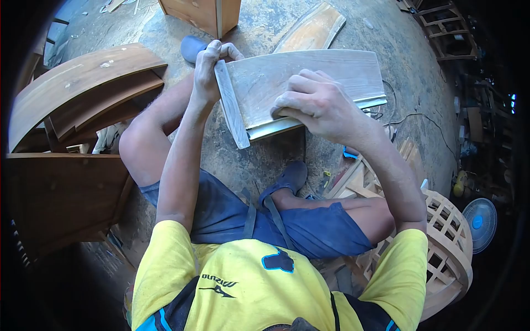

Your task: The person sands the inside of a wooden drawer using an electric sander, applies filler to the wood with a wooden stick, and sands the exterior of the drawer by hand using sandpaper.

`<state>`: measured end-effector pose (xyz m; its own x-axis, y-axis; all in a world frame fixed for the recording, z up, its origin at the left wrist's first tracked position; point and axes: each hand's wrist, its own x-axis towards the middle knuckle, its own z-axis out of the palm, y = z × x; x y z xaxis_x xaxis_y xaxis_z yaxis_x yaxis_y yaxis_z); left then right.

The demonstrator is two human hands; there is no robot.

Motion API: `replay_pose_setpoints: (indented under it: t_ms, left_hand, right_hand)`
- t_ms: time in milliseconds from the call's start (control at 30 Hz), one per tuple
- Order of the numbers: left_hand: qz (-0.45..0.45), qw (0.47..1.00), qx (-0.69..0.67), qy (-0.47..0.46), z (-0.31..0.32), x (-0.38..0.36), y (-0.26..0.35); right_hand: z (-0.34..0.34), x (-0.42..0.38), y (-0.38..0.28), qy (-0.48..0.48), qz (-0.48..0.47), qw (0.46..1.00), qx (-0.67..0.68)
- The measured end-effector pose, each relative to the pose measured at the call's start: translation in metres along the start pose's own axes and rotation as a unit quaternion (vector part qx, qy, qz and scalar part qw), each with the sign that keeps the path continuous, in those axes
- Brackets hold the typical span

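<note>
A pale, dusty wooden panel (pixel 309 69) with a thicker end strip (pixel 232 105) is held up in front of me, like part of a drawer. My left hand (pixel 212 69) is closed round the top corner by that strip. Over the panel's face, my right hand (pixel 317 102) has its fingers curled and pressed together. A small dark edge shows under those fingertips, too hidden to name. Along the panel's lower side runs a light greenish-white edge (pixel 276 128).
Curved brown furniture (pixel 83 83) and a dark wooden panel (pixel 66 198) stand at left. Ahead are a cabinet corner (pixel 204 16) and a loose board (pixel 312 27). Wooden latticework (pixel 441 226), a blue fan (pixel 481 223) and a floor cable (pixel 419 115) are at right.
</note>
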<state>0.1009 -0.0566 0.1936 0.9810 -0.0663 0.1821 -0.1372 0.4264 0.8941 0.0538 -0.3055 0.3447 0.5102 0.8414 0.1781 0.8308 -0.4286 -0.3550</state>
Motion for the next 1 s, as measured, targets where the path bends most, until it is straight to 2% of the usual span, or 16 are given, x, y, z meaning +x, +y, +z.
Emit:
replay_pose_setpoints:
  t_ms: [67, 133, 200, 300, 333, 367, 400, 433, 500, 567, 767, 800, 867, 900, 967, 1000]
  left_hand:
    - [0.002, 1.0, -0.007, 0.019, 0.001, -0.003, 0.003]
    - [0.006, 0.999, 0.033, -0.011, -0.001, -0.004, 0.009]
    - [0.006, 0.999, 0.041, -0.021, 0.001, -0.005, 0.013]
    - [-0.001, 0.998, 0.04, -0.043, -0.008, -0.005, 0.004]
    - [-0.004, 0.999, 0.024, -0.021, -0.008, -0.005, 0.003]
    - [-0.007, 1.0, 0.002, -0.005, -0.004, -0.003, 0.001]
    - [-0.027, 0.999, -0.005, -0.042, -0.009, -0.007, 0.006]
    - [-0.01, 0.999, 0.014, -0.047, -0.003, -0.007, 0.013]
    - [-0.038, 0.997, 0.015, -0.066, -0.006, -0.006, 0.01]
    - [-0.027, 0.998, 0.008, -0.051, -0.004, -0.01, 0.011]
    - [-0.01, 0.997, 0.042, -0.058, -0.002, -0.008, 0.013]
    - [-0.008, 0.997, 0.041, -0.058, -0.003, -0.008, 0.012]
    - [-0.011, 0.998, 0.022, -0.056, -0.005, -0.006, 0.009]
    - [-0.009, 0.998, 0.022, -0.056, -0.005, -0.005, 0.007]
    - [0.001, 0.999, 0.03, -0.046, -0.004, -0.005, 0.009]
    - [-0.004, 0.998, 0.031, -0.046, -0.004, -0.006, 0.009]
  right_hand:
    - [0.023, 0.023, -0.022, 0.023, -0.049, 0.998, -0.031]
    - [0.022, 0.025, -0.021, 0.023, -0.066, 0.997, -0.039]
    - [0.003, 0.013, -0.005, -0.034, -0.022, 0.998, -0.041]
    - [-0.002, 0.014, -0.017, -0.06, 0.012, 0.997, -0.041]
    - [0.014, 0.02, -0.022, -0.008, -0.022, 0.999, -0.043]
    - [0.024, 0.025, -0.026, -0.005, -0.007, 0.999, -0.053]
    - [0.029, 0.028, -0.025, 0.005, -0.033, 0.999, -0.033]
    - [0.027, 0.023, -0.021, 0.012, -0.056, 0.998, -0.013]
    - [0.007, 0.004, -0.012, -0.015, -0.041, 0.998, -0.051]
    - [-0.01, -0.012, 0.003, -0.047, -0.045, 0.995, -0.074]
    - [-0.085, -0.102, 0.082, -0.109, 0.095, 0.952, -0.268]
    - [-0.1, -0.119, 0.099, -0.11, 0.094, 0.952, -0.27]
    - [-0.121, -0.137, 0.117, -0.171, 0.149, 0.863, -0.452]
    - [-0.121, -0.14, 0.116, -0.17, 0.148, 0.862, -0.454]
    - [-0.111, -0.125, 0.091, -0.045, 0.228, 0.935, -0.27]
    - [-0.098, -0.116, 0.083, -0.027, 0.25, 0.945, -0.21]
